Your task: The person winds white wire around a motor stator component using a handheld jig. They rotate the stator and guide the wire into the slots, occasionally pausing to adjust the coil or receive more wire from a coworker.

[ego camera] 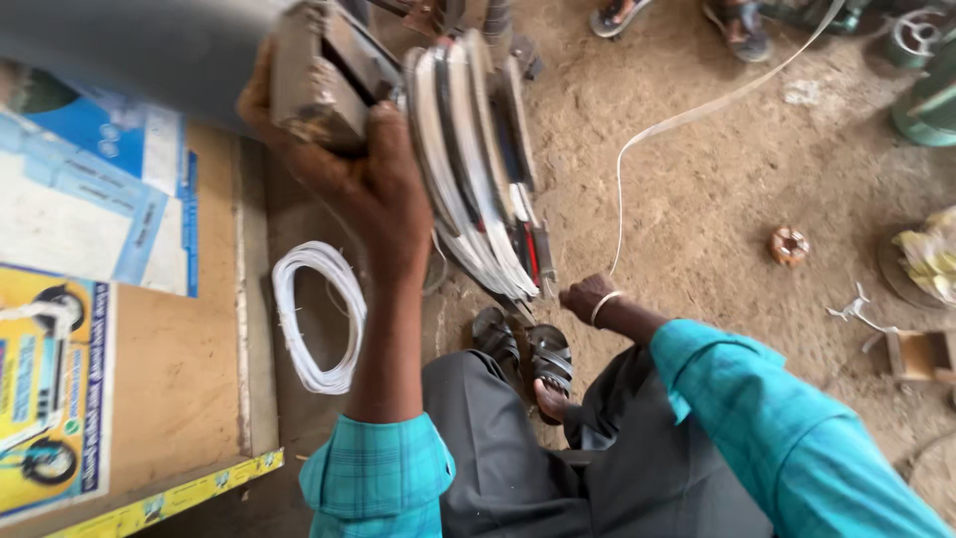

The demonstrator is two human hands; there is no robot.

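Observation:
My left hand [373,194] is raised and grips a worn metal block [311,85] fixed beside a stack of several thin white and grey discs [473,164] standing on edge. Lower down, my right hand [586,297] is closed by the bottom edge of the discs, pinching the end of a long white strip [697,112] that runs up to the top right. A pale band sits on that wrist. Both arms wear teal checked sleeves. My sandalled feet [525,351] rest on the dirt under the discs.
A coil of white wire [317,321] lies beside a wooden board with posters [169,359] on the left. On the dirt floor to the right are a small copper-wound part [789,245], a wooden box [921,354] and green machinery [931,100]. Another person's sandalled feet [682,18] stand at the top.

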